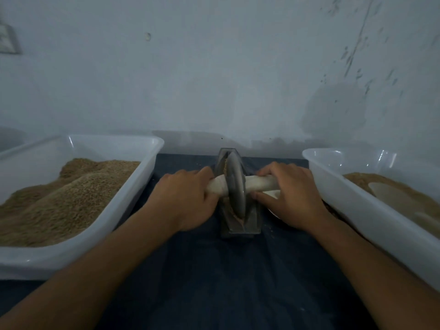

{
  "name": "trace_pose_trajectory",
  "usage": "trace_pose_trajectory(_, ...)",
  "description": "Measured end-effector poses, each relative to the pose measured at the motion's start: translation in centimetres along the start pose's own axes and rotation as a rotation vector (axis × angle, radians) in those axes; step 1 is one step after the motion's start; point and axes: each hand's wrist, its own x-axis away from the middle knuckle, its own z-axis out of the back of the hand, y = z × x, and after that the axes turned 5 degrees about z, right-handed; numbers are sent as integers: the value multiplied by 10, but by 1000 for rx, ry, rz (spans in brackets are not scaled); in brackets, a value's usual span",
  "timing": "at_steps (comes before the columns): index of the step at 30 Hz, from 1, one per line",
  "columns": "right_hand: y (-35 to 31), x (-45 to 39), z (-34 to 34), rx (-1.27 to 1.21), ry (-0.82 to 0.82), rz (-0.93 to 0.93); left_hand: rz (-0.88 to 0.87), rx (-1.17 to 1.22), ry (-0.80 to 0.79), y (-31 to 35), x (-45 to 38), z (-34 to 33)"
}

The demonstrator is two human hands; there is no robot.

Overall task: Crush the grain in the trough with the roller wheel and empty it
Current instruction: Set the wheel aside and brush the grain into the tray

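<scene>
Nearest the camera, two bare forearms are stretched forward over a dark cloth [214, 282] that covers the work surface. The left hand [188, 198] is wrapped round the left end of a pale handle [259, 181], and the right hand [289, 194] is wrapped round its right end; the fingers of both are curled over the bar, so each hand is grasping it.

Between the two sets of knuckles the roller wheel [235, 184] stands upright on its edge, touching neither hand. It looks like a thick grey disc, judged heavy and rigid, so it is best taken by the handle on both sides, close to the disc, to keep it from tipping sideways. The handle appears smooth, and a firm wrap is advised.

Below the fingers, the wheel's rim sits in the narrow trough [240, 222], which runs away from the person. Brown grain [234, 214] is seen along the groove beside the rim, loose and easily spilled. The trough looks stiff and weighty; emptying is judged to call for both hands on its ends.

Outward of the left fingers lies a white tub [133, 194] heaped with grain, and outward of the right fingers a second white tub [357, 201] holds a shallower layer. A pale wall [214, 67] rises beyond.
</scene>
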Motion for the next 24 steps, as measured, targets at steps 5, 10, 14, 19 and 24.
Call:
trace_pose_trajectory(5,-10,1,3,90,30,82,46,-182,34,-4,7,-19)
trace_pose_trajectory(10,-15,4,-1,231,52,93,125,-138,122,-9,-2,-35)
trace_pose_trajectory(14,-17,2,3,326,165,121,160,-100,214,-8,-3,-37)
trace_pose_trajectory(19,-30,-15,14,251,430,111,315,127,239,3,-1,-19)
trace_pose_trajectory(24,-37,-10,20,28,527,60,417,562,54,15,12,-5)
